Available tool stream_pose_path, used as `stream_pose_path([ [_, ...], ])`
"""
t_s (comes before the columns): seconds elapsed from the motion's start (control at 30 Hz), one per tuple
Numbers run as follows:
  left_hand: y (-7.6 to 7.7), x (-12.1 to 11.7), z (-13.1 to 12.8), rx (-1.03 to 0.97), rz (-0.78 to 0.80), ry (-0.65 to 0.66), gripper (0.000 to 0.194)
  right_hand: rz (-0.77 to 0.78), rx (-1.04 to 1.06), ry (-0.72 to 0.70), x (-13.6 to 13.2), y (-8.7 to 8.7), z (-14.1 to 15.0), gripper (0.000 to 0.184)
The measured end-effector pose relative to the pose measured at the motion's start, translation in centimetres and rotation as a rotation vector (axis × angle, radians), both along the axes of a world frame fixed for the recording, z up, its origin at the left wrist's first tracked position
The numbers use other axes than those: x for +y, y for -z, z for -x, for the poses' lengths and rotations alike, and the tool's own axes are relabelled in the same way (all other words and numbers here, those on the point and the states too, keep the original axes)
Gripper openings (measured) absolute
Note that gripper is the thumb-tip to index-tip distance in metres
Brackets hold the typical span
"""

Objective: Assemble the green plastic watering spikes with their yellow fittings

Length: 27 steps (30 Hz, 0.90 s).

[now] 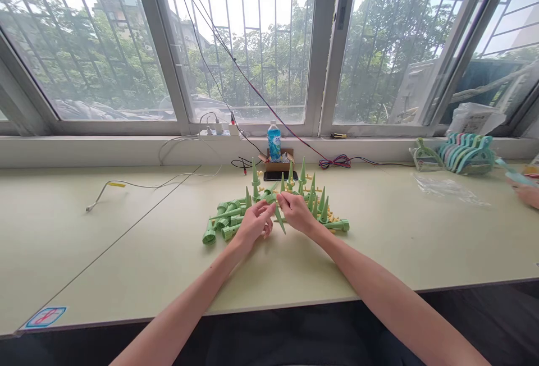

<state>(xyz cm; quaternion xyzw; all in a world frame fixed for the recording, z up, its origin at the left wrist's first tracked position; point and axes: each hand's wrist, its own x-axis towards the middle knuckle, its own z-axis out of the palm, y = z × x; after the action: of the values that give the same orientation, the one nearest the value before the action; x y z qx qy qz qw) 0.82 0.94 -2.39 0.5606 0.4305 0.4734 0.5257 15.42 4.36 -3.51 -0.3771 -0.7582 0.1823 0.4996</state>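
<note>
Between my two hands a green plastic watering spike [281, 222] slants downward, its tip toward the table. My left hand [255, 222] is closed, with thumb and forefinger at the upper part of this spike. My right hand [298, 212] is closed in a pinch right beside it; what its fingertips hold is too small and covered to make out. Left of my hands lies a heap of green spikes with wide, hollow caps [209, 234]. Beyond and to the right stand several upright green spikes [324, 209], among small yellow valve pieces [332, 219].
Behind the heap lie a dark phone [274, 175] and a small cardboard box [283, 165], near a blue-labelled bottle [274, 140]. Cables [337, 161] run along the sill. At right are pastel plastic items [467, 154], clear bags [450, 187] and another person's hand [527, 193].
</note>
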Motion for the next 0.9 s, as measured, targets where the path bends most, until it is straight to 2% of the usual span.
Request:
stream_pose_path([
  [0.13, 0.24, 0.07, -0.10, -0.012, -0.057, -0.056, 0.056, -0.002, -0.008, 0.008, 0.05, 0.07, -0.05, 0.038],
  [0.27, 0.48, 0.25, -0.07, 0.016, -0.116, -0.058, 0.046, -0.006, -0.007, 0.002, 0.12, 0.08, -0.10, 0.038],
  [0.4, 0.57, 0.31, -0.09, 0.025, -0.148, -0.050, 0.044, -0.005, -0.004, 0.004, 0.20, 0.10, -0.08, 0.038],
  [0.73, 0.36, 0.07, -0.12, 0.037, -0.109, -0.040, 0.070, 0.013, 0.015, 0.021, 0.09, -0.15, 0.04, 0.040],
  [0.9, 0.45, 0.10, -0.04, 0.024, -0.089, -0.011, 0.065, 0.015, 0.004, 0.020, 0.01, -0.16, 0.11, 0.039],
])
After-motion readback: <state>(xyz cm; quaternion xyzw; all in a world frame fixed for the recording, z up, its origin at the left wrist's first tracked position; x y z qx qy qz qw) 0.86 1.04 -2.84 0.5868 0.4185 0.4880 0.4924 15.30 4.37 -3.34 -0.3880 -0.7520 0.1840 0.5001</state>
